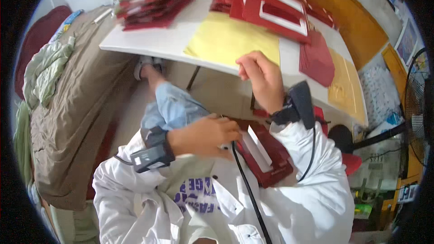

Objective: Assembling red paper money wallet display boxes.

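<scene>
A red cardboard box (pixel 276 165) with a raised white flap (pixel 260 149) rests on my lap. My left hand (pixel 205 136) lies across its left edge with curled fingers, which appear to grip it; the fingertips are partly hidden. Raised beside the table's front edge, my right hand (pixel 264 79) is closed, thumb against curled fingers. Whatever may be inside that hand is hidden. Just beyond it, a yellow sheet (pixel 230 38) lies flat on the white table (pixel 149 40).
Blurred red cardboard pieces (pixel 156 4) are piled at the table's far left. More red boxes with white windows (pixel 271 11) stand at the back. Fanned red sheets (pixel 316 58) and an orange-yellow sheet (pixel 346 86) lie right. A bed (pixel 77 90) is left; a black fan (pixel 413 113), right.
</scene>
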Tool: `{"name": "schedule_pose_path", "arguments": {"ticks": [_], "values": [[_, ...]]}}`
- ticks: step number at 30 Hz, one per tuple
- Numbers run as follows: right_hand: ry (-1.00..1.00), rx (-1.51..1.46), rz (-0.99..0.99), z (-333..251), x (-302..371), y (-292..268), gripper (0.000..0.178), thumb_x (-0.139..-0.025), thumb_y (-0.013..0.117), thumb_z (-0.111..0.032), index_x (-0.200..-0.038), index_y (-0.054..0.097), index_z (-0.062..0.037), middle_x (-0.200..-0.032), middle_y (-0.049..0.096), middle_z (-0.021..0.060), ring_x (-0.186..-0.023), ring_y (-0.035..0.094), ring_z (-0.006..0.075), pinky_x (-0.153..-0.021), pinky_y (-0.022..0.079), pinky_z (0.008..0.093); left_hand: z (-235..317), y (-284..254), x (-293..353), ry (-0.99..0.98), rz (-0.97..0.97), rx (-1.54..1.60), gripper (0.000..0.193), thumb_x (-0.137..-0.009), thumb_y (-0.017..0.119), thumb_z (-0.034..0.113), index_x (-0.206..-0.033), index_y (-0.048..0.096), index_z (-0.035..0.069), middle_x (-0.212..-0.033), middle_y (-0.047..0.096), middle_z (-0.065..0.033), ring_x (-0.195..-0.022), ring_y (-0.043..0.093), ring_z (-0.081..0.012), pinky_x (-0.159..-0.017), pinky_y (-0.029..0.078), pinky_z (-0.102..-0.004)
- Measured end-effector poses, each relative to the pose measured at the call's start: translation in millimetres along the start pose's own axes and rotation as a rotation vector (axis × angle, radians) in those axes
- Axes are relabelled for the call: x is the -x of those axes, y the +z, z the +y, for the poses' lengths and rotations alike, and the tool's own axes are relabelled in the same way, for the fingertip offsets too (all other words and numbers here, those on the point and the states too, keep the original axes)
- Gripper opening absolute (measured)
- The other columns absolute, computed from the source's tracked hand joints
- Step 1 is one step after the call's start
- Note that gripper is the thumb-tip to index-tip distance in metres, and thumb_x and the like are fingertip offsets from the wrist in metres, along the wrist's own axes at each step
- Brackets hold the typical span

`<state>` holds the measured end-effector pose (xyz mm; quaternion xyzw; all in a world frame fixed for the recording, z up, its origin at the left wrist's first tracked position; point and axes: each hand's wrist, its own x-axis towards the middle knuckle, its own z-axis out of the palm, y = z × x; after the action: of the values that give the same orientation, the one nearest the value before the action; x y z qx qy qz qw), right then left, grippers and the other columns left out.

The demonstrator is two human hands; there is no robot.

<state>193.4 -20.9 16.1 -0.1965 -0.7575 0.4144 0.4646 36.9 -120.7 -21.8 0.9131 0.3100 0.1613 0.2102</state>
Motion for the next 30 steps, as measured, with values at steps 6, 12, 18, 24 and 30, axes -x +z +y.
{"name": "schedule_pose_path", "arguments": {"ticks": [6,12,18,24,30], "values": [[0.051,0.335,-0.154,5,15,-54,0.019,-0.089,0.057,-0.017,-0.089,0.060,0.0009,-0.071,0.060,0.0075,-0.063,0.055,0.0130,-0.060,0.044,0.0265,-42,41,0,-0.109,-0.051,-0.003,0.054,-0.076,0.065,0.033,-0.122,0.050,0.010,-0.118,0.051,-0.0086,-0.113,0.048,-0.0274,-0.090,0.040,-0.0432],[-0.125,0.399,-0.106,-1,26,-61,0.015,-0.089,0.057,-0.014,-0.092,0.058,0.0006,-0.081,0.059,0.0096,-0.073,0.058,0.0170,-0.067,0.045,0.0272,-26,68,-47,0.331,0.000,-0.045,0.054,-0.073,0.069,0.037,-0.117,0.051,0.011,-0.115,0.051,-0.0064,-0.106,0.050,-0.0235,-0.085,0.041,-0.0389],[-0.106,0.367,-0.139,3,25,-70,0.013,-0.090,0.055,-0.011,-0.094,0.058,0.0004,-0.084,0.059,0.0105,-0.076,0.058,0.0176,-0.071,0.046,0.0276,-45,65,-45,0.302,-0.257,0.205,0.054,-0.076,0.067,0.044,-0.115,0.055,0.008,-0.117,0.052,-0.0101,-0.112,0.048,-0.0313,-0.093,0.039,-0.0435],[-0.060,0.309,-0.098,5,27,-75,0.013,-0.089,0.053,-0.010,-0.094,0.058,0.0007,-0.085,0.060,0.0105,-0.077,0.058,0.0176,-0.071,0.046,0.0277,-60,70,-50,0.088,-0.356,0.596,0.055,-0.080,0.065,0.045,-0.115,0.056,0.002,-0.117,0.055,-0.0175,-0.108,0.051,-0.0372,-0.091,0.041,-0.0456],[-0.079,0.332,-0.105,2,24,-77,0.013,-0.088,0.053,-0.008,-0.094,0.059,0.0012,-0.085,0.060,0.0108,-0.077,0.058,0.0182,-0.071,0.045,0.0279,-47,73,-62,0.250,-0.411,0.280,0.046,-0.083,0.063,0.035,-0.114,0.054,0.002,-0.103,0.057,-0.0173,-0.097,0.055,-0.0372,-0.086,0.043,-0.0456]]}}
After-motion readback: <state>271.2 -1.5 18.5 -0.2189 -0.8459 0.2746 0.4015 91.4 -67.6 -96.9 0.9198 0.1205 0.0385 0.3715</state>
